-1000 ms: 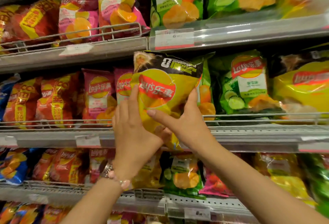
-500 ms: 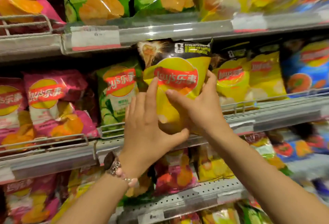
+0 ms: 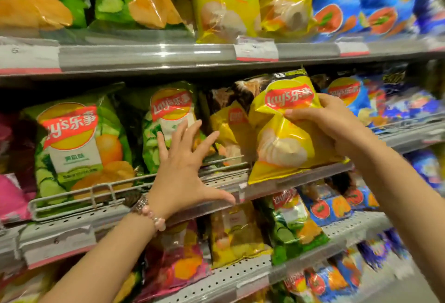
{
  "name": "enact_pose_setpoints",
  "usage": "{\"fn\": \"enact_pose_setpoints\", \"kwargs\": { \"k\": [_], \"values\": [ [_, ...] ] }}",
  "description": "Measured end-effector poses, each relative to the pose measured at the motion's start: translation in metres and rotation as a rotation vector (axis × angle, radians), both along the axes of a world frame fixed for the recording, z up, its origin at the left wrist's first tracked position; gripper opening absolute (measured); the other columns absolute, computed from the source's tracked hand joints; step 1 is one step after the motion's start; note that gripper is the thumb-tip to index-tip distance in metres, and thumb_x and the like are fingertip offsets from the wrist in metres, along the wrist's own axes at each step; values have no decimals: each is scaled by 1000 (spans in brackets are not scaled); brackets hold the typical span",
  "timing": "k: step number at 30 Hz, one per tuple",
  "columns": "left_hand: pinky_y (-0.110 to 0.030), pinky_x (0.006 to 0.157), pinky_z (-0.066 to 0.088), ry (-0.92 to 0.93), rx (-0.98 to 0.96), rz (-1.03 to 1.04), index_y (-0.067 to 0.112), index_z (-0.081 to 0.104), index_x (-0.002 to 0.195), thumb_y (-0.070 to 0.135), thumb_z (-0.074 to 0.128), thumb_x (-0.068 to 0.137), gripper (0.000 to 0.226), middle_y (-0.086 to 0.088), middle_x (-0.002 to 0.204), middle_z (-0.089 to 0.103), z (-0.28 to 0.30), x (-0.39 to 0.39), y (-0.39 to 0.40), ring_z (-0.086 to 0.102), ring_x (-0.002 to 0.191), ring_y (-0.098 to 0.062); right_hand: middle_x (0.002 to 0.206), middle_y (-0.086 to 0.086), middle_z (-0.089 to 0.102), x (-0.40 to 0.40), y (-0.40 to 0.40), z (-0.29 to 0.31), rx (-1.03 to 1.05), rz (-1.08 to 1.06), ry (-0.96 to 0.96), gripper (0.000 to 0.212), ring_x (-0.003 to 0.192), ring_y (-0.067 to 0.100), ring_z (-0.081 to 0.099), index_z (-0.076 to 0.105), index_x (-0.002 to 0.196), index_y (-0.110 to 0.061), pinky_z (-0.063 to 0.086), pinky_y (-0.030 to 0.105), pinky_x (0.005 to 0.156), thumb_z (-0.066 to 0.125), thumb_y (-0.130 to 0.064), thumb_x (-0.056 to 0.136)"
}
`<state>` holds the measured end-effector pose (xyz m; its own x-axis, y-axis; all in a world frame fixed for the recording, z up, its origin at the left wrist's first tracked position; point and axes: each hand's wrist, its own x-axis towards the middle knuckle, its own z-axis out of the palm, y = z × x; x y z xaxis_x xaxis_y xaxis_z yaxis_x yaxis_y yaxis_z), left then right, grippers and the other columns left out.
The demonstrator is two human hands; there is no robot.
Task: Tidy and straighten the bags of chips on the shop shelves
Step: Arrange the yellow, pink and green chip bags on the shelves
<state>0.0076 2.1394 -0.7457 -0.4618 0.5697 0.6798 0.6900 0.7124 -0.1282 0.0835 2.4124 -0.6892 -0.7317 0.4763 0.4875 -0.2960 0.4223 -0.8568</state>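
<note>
My right hand [image 3: 334, 122] grips a yellow and black chip bag [image 3: 284, 138] by its right side, holding it in front of the middle shelf [image 3: 168, 196]. The bag's bottom hangs over the shelf's front edge. My left hand [image 3: 183, 165] is spread with straight fingers just left of it, in front of a green cucumber chip bag [image 3: 166, 119]; its thumb lies along the shelf edge. Another yellow and black bag [image 3: 228, 124] stands behind, between the green bag and the held one.
A larger green bag [image 3: 74, 143] stands at the left behind a wire rail [image 3: 96, 189]. Blue bags [image 3: 361, 100] fill the right of the shelf. The upper shelf [image 3: 144, 54] carries green, yellow and blue bags; lower shelves hold pink, yellow, green and blue ones.
The view and both hands moved right along the shelf with the yellow and black bag. My left hand let go of the bag and spread open; my right hand alone holds it.
</note>
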Motion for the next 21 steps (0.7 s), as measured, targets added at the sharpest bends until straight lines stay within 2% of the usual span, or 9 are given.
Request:
{"fn": "enact_pose_setpoints", "kwargs": {
  "k": [2, 4, 8, 12, 14, 18, 21],
  "values": [
    [-70, 108, -7, 30, -82, 125, 36, 22, 150, 102, 32, 39, 129, -6, 160, 10, -7, -6, 6, -8, 147, -28, 86, -6, 72, -7, 28, 2, -26, -36, 7, 30, 81, 14, 67, 69, 89, -23, 51, 29, 66, 82, -31, 63],
    [-71, 107, -4, 33, -124, 212, 34, 23, 150, 100, 35, 42, 127, -9, 160, 11, -9, -8, 10, -5, 147, -30, 87, -5, 72, -17, 50, 5, -29, -53, 32, 29, 79, 12, 66, 69, 89, -23, 49, 27, 63, 82, -31, 64],
    [-71, 108, -2, 41, -160, 310, 31, 24, 151, 97, 44, 41, 130, -9, 161, 10, -8, -11, 16, -1, 147, -33, 105, 4, 68, -44, 76, 12, -4, -81, 113, 45, 93, 17, 63, 63, 112, -18, 51, 32, 82, 79, -26, 71],
    [-71, 108, 0, 64, -172, 342, 28, 31, 149, 96, 47, 41, 128, -9, 160, 13, -8, -11, 18, 3, 147, -33, 103, 0, 64, -65, 85, 6, -16, 2, 217, 46, 85, 5, 60, 57, 119, -11, 49, 18, 69, 75, -19, 78],
    [-71, 108, 1, 69, -167, 337, 27, 35, 147, 95, 50, 42, 126, -10, 159, 15, -10, -11, 19, 5, 147, -33, 103, 0, 63, -72, 87, -2, -42, 45, 255, 44, 84, 3, 60, 55, 121, -10, 49, 13, 68, 72, -15, 81],
    [-71, 107, 3, 100, -158, 327, 25, 43, 143, 95, 50, 43, 123, -11, 158, 20, -12, -12, 19, 8, 146, -34, 119, 3, 58, -82, 97, -22, -40, 171, 235, 50, 103, 12, 59, 43, 133, -14, 50, 23, 84, 65, -16, 88],
    [-71, 107, 4, 111, -148, 311, 24, 47, 141, 95, 52, 43, 121, -12, 157, 22, -12, -13, 19, 10, 146, -35, 121, 2, 57, -84, 108, -27, -3, 223, 208, 52, 107, 13, 58, 40, 135, -17, 50, 24, 85, 64, -17, 89]
  ]
}}
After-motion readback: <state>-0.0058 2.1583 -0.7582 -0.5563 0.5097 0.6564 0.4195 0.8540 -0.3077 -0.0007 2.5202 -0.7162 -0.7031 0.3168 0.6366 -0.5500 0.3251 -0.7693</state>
